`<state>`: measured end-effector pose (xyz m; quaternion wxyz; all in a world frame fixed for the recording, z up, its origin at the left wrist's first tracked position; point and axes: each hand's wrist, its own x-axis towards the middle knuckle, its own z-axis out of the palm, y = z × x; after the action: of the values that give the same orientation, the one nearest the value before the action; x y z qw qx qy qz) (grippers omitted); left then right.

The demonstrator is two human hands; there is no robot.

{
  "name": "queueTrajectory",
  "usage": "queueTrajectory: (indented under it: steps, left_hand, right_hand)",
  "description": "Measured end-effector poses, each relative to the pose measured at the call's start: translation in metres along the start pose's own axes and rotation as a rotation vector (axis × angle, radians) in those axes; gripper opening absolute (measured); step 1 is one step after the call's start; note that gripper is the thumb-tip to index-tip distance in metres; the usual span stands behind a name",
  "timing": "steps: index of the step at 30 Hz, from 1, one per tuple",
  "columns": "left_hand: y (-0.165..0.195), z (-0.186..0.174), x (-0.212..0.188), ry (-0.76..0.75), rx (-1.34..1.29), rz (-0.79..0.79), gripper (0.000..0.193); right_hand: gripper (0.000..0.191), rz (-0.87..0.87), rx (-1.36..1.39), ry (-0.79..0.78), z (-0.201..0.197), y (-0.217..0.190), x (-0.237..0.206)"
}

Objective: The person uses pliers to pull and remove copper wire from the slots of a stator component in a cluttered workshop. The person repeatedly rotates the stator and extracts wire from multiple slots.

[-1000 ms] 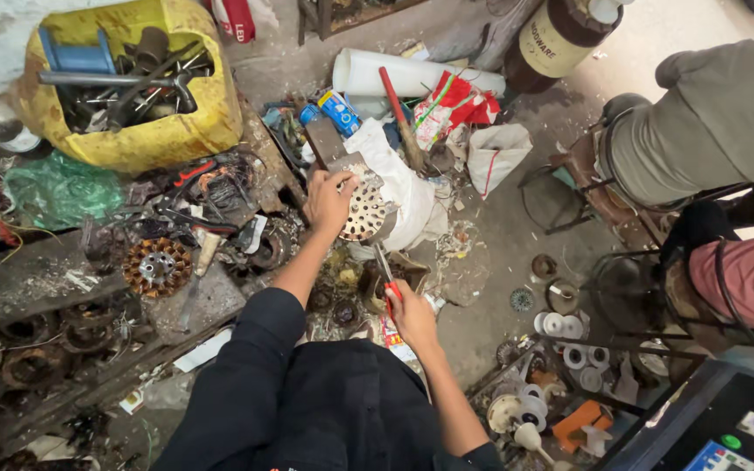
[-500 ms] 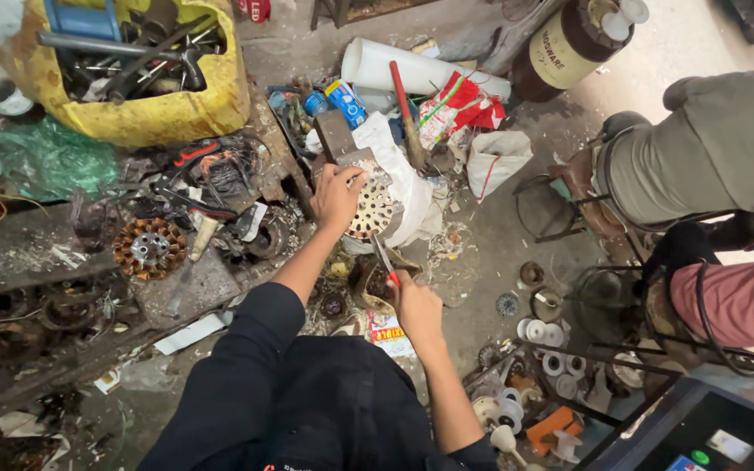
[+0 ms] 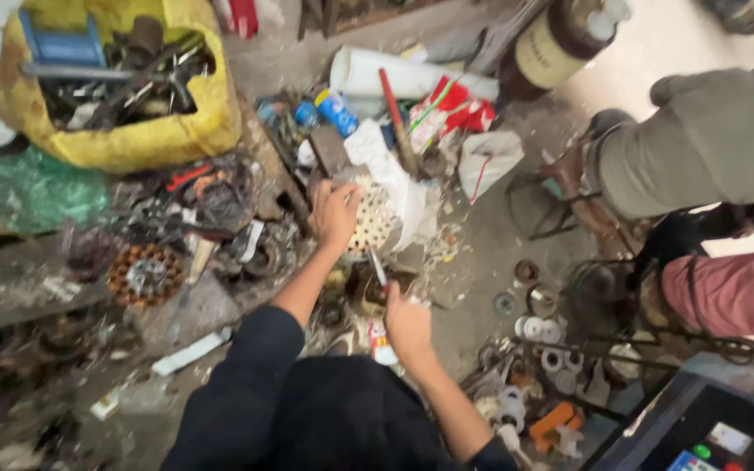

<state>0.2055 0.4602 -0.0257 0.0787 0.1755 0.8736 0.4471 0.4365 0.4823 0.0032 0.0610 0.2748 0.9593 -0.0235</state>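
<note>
Head view | left hand (image 3: 333, 214) grips round perforated cream metal disc (image 3: 375, 218) at its left edge | right hand (image 3: 407, 323) below disc, closed on thin screwdriver (image 3: 378, 266) | yellow sack of metal scrap (image 3: 124, 131) upper left of disc

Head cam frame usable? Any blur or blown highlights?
Head view: motion blur softens everything, worst at the left clutter; floor top right is overexposed; left hand on the perforated round part and right hand are readable but smeared.
</note>
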Motion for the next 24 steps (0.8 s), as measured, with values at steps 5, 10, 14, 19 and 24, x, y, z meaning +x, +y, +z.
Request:
queueTrajectory:
  steps: [5, 10, 14, 19, 24]
  left_hand:
    - [-0.001, 0.002, 0.001, 0.020, 0.033, 0.003, 0.024]
    - [-0.004, 0.000, 0.002, 0.015, -0.050, 0.014, 0.024]
    - [0.000, -0.003, 0.002, 0.001, -0.016, 0.035, 0.023]
    - [0.006, -0.007, 0.007, -0.016, -0.013, 0.019, 0.022]
    - [0.004, -0.006, 0.006, -0.009, 0.016, 0.035, 0.023]
  right_hand:
    - [0.018, -0.032, 0.105, -0.014, 0.006, -0.001, 0.009]
    - [0.024, 0.002, 0.180, -0.082, 0.023, 0.015, 0.021]
    - [0.023, 0.267, 1.314, -0.506, 0.044, 0.036, 0.026]
    - [0.020, 0.186, 2.425, -0.735, 0.063, 0.028, 0.020]
    - [0.020, 0.465, 2.384, -0.702, 0.070, 0.005, 0.017]
